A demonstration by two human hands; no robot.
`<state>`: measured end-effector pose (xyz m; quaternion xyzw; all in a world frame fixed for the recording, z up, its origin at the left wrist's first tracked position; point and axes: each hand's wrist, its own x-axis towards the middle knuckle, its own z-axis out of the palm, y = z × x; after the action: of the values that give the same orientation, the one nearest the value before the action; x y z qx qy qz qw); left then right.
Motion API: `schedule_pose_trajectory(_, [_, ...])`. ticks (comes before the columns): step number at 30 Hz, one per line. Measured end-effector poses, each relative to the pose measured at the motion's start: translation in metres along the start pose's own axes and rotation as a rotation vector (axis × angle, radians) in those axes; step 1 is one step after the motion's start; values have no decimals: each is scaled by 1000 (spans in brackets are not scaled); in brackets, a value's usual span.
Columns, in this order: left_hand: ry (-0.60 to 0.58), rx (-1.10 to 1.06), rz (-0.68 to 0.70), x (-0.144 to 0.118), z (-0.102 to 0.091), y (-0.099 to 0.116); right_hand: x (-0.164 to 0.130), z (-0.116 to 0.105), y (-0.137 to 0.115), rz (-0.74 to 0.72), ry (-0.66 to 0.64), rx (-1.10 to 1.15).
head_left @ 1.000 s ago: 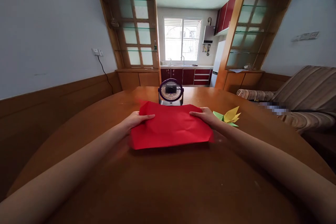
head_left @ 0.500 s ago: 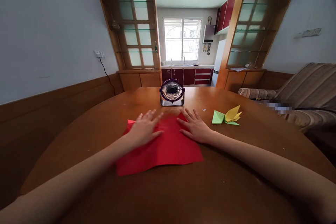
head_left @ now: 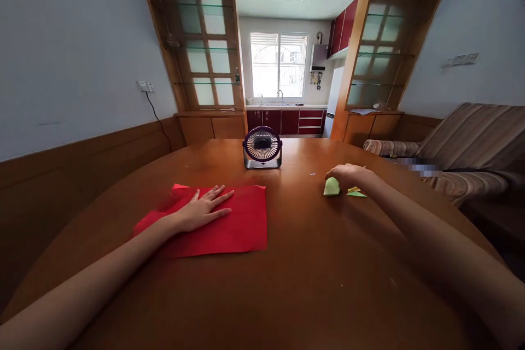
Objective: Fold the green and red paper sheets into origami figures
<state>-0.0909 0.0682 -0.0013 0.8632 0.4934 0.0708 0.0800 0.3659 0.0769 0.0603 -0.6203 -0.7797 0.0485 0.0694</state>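
Note:
My left hand [head_left: 204, 209] lies flat with fingers spread on several red paper sheets [head_left: 246, 229], which overlap on the left part of the table. The sheets' left side is partly behind my forearm, and one corner sticks up at the back. On the right, my right hand [head_left: 348, 176] is curled down over a green and yellow origami figure [head_left: 332, 188]. A flat green piece shows in front of the fingers and a pointed green tip with some yellow shows under the wrist. The hand covers the figure's middle, and the fingertips are partly hidden.
A small dark purple fan [head_left: 262, 146] stands at the back of the round-edged wooden table [head_left: 287, 284]. A tiny pale scrap [head_left: 312, 173] lies right of the fan. Beyond the table's right edge is a striped armchair [head_left: 463, 142].
The red paper has slid left under my left hand. My right hand has left the paper and moved right onto the origami figure. The view has turned slightly to the right.

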Motion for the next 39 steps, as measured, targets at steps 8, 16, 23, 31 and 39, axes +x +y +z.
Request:
schedule_pose_trajectory(8, [283, -400, 200, 14, -7, 64, 1, 8, -58, -234, -28, 158])
schedule_pose_trajectory(16, [224, -1231, 189, 14, 15, 107, -14, 35, -143, -407, -11, 1020])
schedule_pose_trajectory(23, [416, -1518, -121, 21, 33, 91, 0, 78, -158, -216, -179, 1392])
schedule_pose_trajectory(31, [456, -1403, -107, 17, 30, 91, 0, 109, -162, -76, -255, 1623])
schedule_pose_trajectory(39, [380, -1573, -122, 18, 32, 92, -3, 108, -161, -129, -170, 1589])
